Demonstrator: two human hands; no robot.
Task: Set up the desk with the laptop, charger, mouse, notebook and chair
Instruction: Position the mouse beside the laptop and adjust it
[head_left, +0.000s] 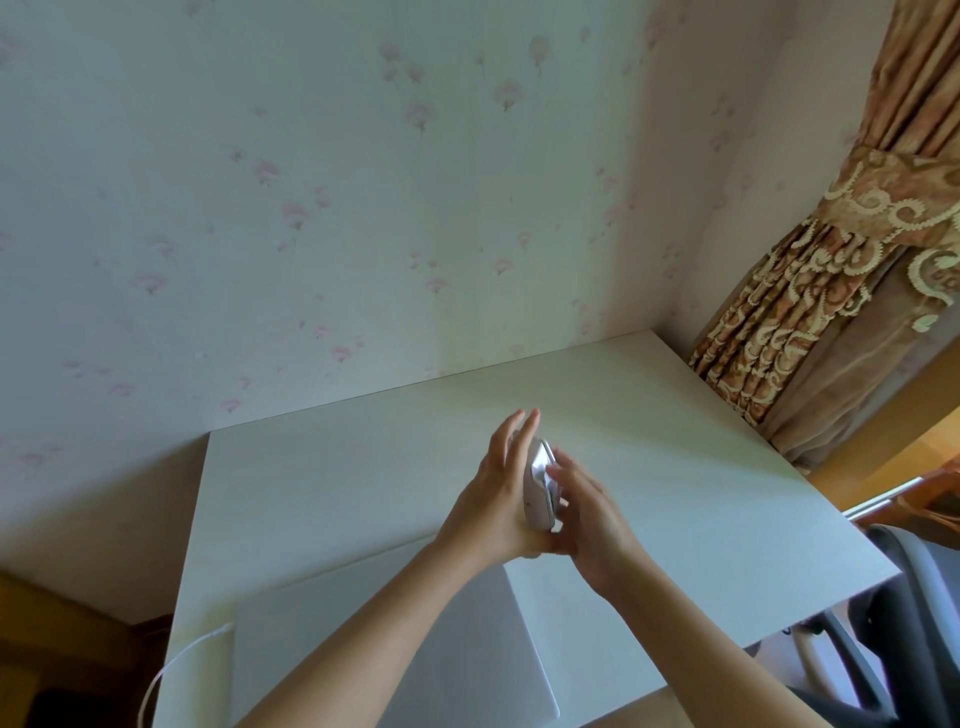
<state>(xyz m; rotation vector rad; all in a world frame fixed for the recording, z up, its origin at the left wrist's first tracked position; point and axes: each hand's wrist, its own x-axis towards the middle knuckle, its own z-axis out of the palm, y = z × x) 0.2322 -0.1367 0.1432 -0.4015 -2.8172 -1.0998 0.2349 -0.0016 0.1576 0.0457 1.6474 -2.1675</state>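
Two hands: both raised above the middle of the desk, meeting around one small object.
Head view, mouse (540, 486): white and silver, held on its edge between the two hands, clear of the desk surface, above and just beyond the laptop's far right corner.
Left hand (498, 499): palm turned toward the mouse, fingers stretched out straight and pointing away, cradling the mouse's left side; clasped on it rather than loose.
Right hand (587, 512): fingers curled onto the mouse's right side and underside, pressing it against the left palm; forearm runs in from the lower right.
Writing or logos: none legible; a tiny dark mark on the mouse's side is too small to make out.
Laptop (395, 639): silver, lid closed, lying flat on the near part of the desk, partly hidden under the left forearm.
Charger cable (171, 662): thin and white, reaching the laptop's left edge and looping off the desk's left side.
Desk (675, 467): pale white top, pushed against a wall.
Wall (311, 208): light paper with faint pink flowers.
Chair (904, 613): dark grey, at the desk's right end, only partly in frame.
Curtain (831, 260): brown and gold with cream scrollwork, gathered at upper right.
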